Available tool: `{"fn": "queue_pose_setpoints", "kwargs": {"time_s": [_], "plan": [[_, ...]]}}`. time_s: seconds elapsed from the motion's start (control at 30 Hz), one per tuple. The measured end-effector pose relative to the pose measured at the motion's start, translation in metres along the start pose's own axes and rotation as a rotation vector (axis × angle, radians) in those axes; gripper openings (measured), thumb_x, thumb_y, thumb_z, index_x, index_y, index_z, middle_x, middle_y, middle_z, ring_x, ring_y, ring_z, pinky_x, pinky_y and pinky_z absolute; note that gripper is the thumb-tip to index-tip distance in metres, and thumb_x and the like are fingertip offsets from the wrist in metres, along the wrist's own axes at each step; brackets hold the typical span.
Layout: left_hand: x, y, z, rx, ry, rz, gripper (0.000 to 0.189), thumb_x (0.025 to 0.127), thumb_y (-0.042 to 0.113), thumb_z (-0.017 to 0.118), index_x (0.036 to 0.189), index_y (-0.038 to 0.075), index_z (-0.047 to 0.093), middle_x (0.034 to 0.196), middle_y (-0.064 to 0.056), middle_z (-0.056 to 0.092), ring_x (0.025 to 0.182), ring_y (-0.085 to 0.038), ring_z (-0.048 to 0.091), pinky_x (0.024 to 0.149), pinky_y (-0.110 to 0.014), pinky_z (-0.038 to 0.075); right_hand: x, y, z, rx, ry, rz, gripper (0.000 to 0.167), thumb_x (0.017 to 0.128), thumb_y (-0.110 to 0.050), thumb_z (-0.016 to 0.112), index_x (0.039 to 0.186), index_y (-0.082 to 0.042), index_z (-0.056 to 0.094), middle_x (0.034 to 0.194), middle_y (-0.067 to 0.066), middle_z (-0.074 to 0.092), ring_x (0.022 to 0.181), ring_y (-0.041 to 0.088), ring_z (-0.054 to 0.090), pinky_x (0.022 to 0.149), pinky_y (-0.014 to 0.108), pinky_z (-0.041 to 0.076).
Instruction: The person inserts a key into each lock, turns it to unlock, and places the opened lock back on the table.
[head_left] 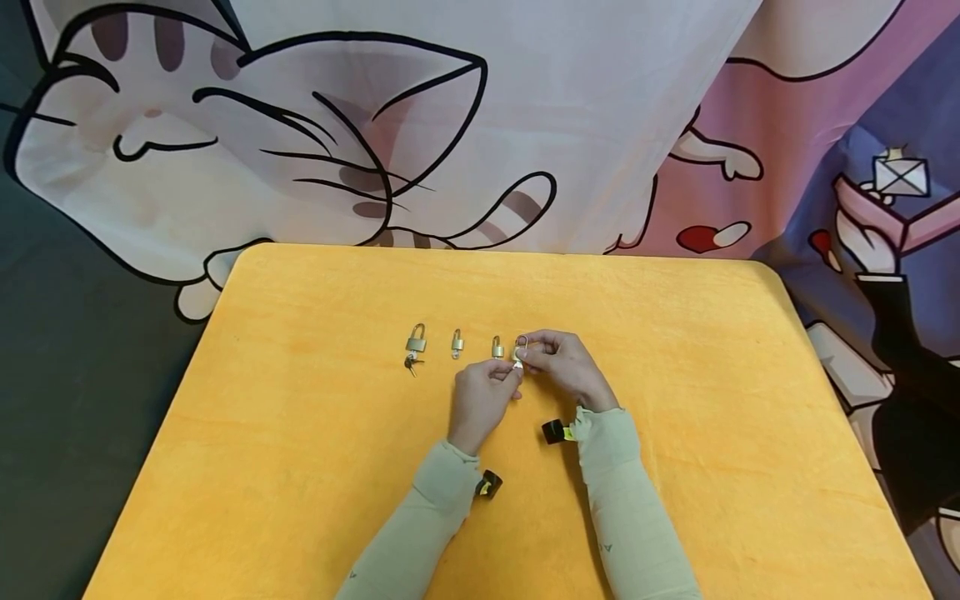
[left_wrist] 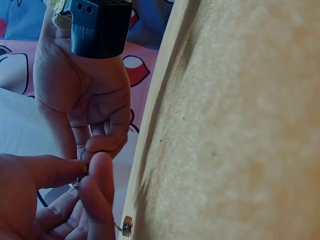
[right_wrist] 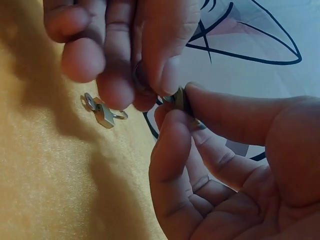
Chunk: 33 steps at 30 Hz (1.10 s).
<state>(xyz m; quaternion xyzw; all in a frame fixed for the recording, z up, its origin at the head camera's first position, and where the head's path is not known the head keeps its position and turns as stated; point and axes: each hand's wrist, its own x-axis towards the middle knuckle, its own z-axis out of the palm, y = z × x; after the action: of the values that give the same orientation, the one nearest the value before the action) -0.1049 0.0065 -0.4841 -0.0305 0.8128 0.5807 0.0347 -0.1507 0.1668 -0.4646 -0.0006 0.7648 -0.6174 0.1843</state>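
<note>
My right hand pinches a small brass padlock by its body, its shackle upward, just above the table. Close against it, the left hand pinches a small metal key at the lower end of the padlock; whether the key is inside the keyhole is hidden by fingers. In the right wrist view the right thumb and forefinger grip the padlock, while the left fingers hold a ring. Left of the hands lies another brass padlock, partly behind the left hand.
Further left on the yellow table lie a small padlock with its key and a bigger padlock with a bunch of keys. A cartoon-printed cloth hangs behind the table's far edge.
</note>
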Motion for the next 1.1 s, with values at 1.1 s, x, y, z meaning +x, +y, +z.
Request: {"fn": "queue_pose_setpoints", "kwargs": {"time_s": [1.1], "plan": [[0.0024,-0.0029,-0.0029,0.027,-0.081,-0.035,0.016,0.094,0.017,0.072,0.102,0.004,0.077,0.079,-0.001,0.075,0.061,-0.011,0.069,0.056,-0.029,0.052,0.0064,0.0095,-0.0003,-0.450,0.325,0.051,0.037,0.095,-0.017,0.072,0.131,-0.009,0.068,0.103,0.012,0.069,0.090,0.025,0.063,0.070,0.033,0.050]]}}
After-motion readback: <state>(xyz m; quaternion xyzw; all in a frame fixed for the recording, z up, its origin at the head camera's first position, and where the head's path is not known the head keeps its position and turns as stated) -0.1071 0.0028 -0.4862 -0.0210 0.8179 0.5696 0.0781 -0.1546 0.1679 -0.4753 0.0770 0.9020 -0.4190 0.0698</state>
